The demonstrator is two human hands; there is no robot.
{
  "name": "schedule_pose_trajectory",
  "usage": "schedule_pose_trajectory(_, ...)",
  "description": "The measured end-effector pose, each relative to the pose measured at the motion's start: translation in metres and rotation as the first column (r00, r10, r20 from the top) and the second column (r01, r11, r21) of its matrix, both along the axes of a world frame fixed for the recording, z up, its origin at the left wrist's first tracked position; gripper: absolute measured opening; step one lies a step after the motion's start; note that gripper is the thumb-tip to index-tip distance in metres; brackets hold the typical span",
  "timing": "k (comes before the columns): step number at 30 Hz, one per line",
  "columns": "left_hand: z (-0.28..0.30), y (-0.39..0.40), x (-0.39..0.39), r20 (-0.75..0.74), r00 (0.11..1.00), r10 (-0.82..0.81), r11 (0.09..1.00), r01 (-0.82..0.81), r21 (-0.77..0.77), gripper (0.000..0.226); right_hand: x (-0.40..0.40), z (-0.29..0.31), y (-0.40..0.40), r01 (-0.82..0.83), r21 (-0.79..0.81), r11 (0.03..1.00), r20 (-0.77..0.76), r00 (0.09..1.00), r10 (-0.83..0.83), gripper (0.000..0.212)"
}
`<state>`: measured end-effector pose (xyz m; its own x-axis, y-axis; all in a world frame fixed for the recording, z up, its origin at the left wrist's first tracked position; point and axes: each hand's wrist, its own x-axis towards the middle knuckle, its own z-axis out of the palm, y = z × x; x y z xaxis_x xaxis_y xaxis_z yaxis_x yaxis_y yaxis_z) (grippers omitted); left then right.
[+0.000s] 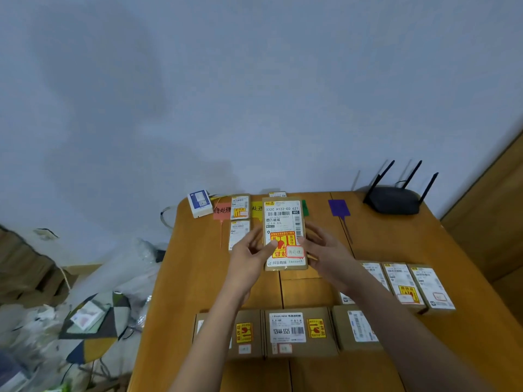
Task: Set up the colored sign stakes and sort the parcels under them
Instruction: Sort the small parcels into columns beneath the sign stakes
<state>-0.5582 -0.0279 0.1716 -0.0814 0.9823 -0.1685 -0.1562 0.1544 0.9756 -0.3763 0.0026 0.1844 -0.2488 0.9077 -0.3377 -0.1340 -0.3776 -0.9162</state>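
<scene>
Your wooden table (198, 278) fills the lower centre of the frame. Along its far edge lie a red sign stake (221, 213), a purple sign stake (338, 207), a black router (393, 199) and a white box (199, 202). Cardboard parcels (300, 332) line the near edge, with more parcels (418, 287) at right.

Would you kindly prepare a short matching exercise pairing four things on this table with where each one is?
Things:
1. purple sign
2. router
3. held parcel
4. red sign

Places:
A. table's far right corner
B. between both hands
C. far left, beside the white box
D. far edge, left of the router

Pairs: 1-D, 2-A, 3-B, 4-C
</scene>
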Motion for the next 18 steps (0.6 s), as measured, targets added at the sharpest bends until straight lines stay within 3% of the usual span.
schedule_pose_trajectory(11, -0.006, 0.023, 0.045, -0.035, 0.998, -0.051, 0.998, 0.050, -0.025, 0.047, 0.038, 0.000, 0.018, 0.016, -0.037, 0.999, 0.048, 0.999, -0.014, 0.045)
schedule_pose_trajectory(18, -0.022, 0.043, 0.126, -0.022, 1.000, -0.014, 0.996, 0.012, -0.093, 0.047, 0.123, -0.028, 0.042, 0.029, -0.069, 0.997, 0.087, 0.996, -0.023, 0.049)
